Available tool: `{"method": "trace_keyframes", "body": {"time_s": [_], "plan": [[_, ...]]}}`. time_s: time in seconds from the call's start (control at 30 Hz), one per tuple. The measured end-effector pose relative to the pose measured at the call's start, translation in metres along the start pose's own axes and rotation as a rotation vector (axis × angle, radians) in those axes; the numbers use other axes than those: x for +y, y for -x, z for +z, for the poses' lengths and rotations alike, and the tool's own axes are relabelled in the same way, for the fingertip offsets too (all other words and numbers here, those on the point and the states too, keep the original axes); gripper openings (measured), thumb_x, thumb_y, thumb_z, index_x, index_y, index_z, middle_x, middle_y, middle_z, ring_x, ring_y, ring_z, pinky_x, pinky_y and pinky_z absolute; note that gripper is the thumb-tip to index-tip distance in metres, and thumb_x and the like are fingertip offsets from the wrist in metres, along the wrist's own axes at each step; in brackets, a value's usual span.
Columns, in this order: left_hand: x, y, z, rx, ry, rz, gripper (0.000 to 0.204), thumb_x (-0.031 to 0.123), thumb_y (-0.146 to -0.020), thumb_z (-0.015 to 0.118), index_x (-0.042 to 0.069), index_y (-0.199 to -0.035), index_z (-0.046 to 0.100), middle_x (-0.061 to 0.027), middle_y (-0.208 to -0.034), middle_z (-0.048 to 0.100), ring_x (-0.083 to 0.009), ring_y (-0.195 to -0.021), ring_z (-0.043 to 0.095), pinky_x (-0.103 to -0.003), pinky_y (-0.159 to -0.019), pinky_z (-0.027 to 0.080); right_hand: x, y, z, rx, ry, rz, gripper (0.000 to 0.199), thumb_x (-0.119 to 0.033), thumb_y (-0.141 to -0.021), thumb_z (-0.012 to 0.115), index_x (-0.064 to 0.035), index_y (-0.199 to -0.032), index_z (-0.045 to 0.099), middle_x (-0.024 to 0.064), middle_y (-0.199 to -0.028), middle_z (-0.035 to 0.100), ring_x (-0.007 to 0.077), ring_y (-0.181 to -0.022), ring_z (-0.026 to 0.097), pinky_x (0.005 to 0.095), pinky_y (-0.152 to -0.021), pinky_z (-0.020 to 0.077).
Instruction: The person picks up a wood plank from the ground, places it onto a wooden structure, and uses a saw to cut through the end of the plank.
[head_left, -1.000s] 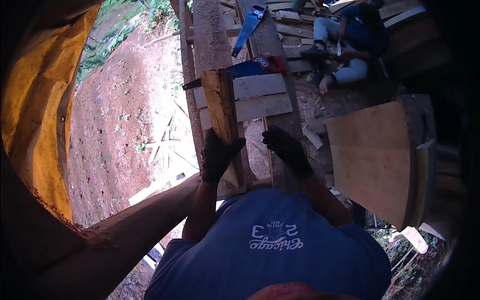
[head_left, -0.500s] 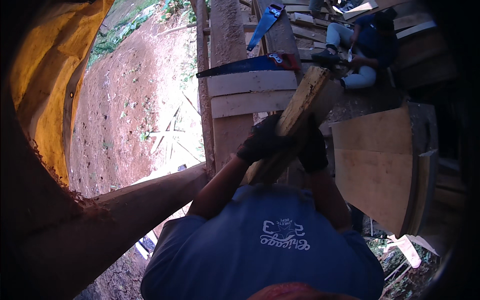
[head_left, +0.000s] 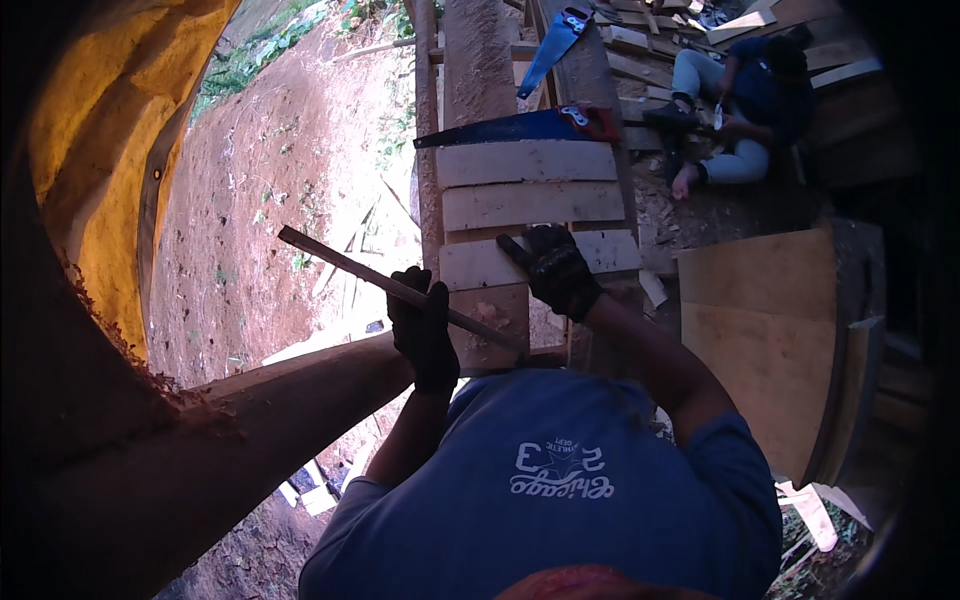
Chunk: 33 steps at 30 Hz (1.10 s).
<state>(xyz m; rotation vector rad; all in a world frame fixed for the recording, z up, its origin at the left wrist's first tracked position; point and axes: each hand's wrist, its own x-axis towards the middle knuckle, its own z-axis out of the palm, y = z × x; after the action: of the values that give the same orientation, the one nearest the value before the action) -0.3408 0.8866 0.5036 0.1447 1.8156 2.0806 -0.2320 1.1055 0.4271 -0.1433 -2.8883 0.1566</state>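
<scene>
Count: two hands in black gloves; one long, narrow brown strip, apparently wood (head_left: 352, 267); three flat, pale wooden boards (head_left: 530, 163); two handsaws with blue blades and red handles (head_left: 508, 129); one seated person in dark top and light trousers (head_left: 745, 110), upper right of the frame.
Left hand (head_left: 422, 318), just below centre: closed around the strip, which slants from left of centre down to the right, passing through the grasp and projecting on both sides.
Right hand (head_left: 558, 270), at centre: over the lowest board, thumb spread; cannot tell whether it grips.
</scene>
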Motion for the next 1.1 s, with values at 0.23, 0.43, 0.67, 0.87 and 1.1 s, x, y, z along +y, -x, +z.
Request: {"method": "trace_keyframes", "body": {"time_s": [0.23,0.43,0.67,0.87,1.1], "plan": [[0.006,0.009,-0.012,-0.015,-0.104,-0.083,0.06,0.008,-0.097,0.077,0.001,-0.148,0.046,-0.0124,-0.138,0.057,-0.0219,-0.132,0.055,-0.037,-0.108,0.049,-0.016,0.013,0.045,-0.025,-0.07,0.14,0.056,-0.019,-0.088,0.063,-0.0057,-0.143,0.06,0.0227,-0.138,0.058,0.0398,-0.131,0.054,0.0561,-0.116,0.0384],[-0.004,0.01,-0.017,-0.069,-0.18,-0.078,0.056,0.013,-0.097,0.079,0.002,-0.144,0.05,-0.0117,-0.134,0.059,-0.0195,-0.122,0.058,-0.035,-0.099,0.052,-0.008,0.04,0.048,-0.005,-0.082,0.062,0.072,-0.027,-0.082,0.074,-0.0107,-0.15,0.056,0.0252,-0.148,0.053,0.0426,-0.14,0.049,0.058,-0.119,0.0352],[-0.002,-0.002,-0.016,-0.096,-0.178,-0.092,0.06,0.015,-0.095,0.081,0.001,-0.145,0.049,-0.0111,-0.13,0.058,-0.0198,-0.12,0.058,-0.036,-0.099,0.054,0.007,0.019,0.064,0.1,-0.064,0.139,0.072,-0.03,-0.083,0.073,-0.0111,-0.151,0.056,0.0237,-0.147,0.053,0.0418,-0.139,0.05,0.0575,-0.119,0.036],[-0.023,-0.016,-0.018,-0.079,-0.211,-0.078,0.061,0.018,-0.093,0.084,0.003,-0.143,0.051,-0.0103,-0.129,0.058,-0.0193,-0.114,0.059,-0.034,-0.093,0.055,0.015,0.016,0.067,0.006,-0.064,0.089,0.06,-0.02,-0.09,0.06,-0.0106,-0.149,0.057,0.0245,-0.144,0.056,0.0418,-0.136,0.052,0.0576,-0.119,0.0366],[-0.029,-0.015,-0.003,-0.044,-0.286,-0.17,0.053,0.011,-0.093,0.081,0.002,-0.138,0.055,-0.0105,-0.124,0.062,-0.0207,-0.116,0.062,-0.035,-0.097,0.053,0.001,0.02,0.074,0.047,-0.058,0.12,0.059,-0.028,-0.092,0.064,-0.0099,-0.148,0.057,0.0269,-0.151,0.052,0.0441,-0.139,0.051,0.0583,-0.122,0.034]]}}
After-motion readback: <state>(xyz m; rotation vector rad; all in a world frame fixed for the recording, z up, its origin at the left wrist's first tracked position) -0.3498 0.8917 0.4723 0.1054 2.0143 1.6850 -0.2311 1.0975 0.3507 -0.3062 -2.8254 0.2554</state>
